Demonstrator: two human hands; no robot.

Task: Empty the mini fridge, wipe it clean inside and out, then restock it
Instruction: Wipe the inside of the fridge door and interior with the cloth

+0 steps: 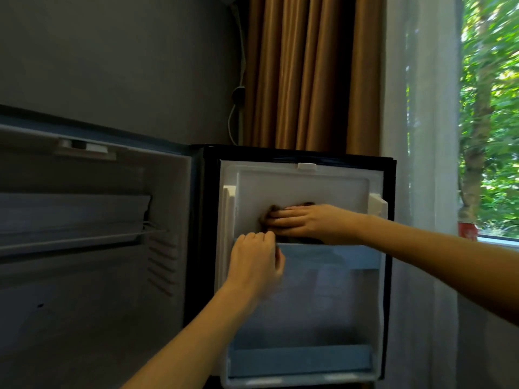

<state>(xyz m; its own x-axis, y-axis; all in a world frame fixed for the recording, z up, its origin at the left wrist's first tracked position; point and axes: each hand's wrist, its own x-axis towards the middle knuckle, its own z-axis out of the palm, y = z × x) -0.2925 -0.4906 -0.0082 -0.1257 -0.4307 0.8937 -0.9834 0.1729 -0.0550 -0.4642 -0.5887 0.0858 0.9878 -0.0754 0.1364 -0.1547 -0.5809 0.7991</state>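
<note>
The mini fridge (84, 276) stands open. Its cabinet fills the left of the view, with one shelf (70, 237) fitted across the interior. No food or drink shows in the visible part of the cabinet.

The door (303, 178) is swung out to the right, with its white inner liner facing the camera. The liner carries an upper door shelf (334, 256) and a lower door shelf (300, 359), both translucent blue.

The right hand (306, 221) lies flat against the upper panel of the liner. Its fingers are straight and press a dark cloth (268, 213) onto the panel. The cloth shows only at the fingertips and along the lower edge of the hand.

The left hand (255, 258) sits just below, at the left end of the upper door shelf. Its fingers are curled over the shelf rim and grip it. The hand is slightly blurred.

Behind the door hang a brown curtain (309, 66) and a sheer white curtain (421, 108). A window (494, 108) lies to the right, with a red can (467, 231) on its sill.
</note>
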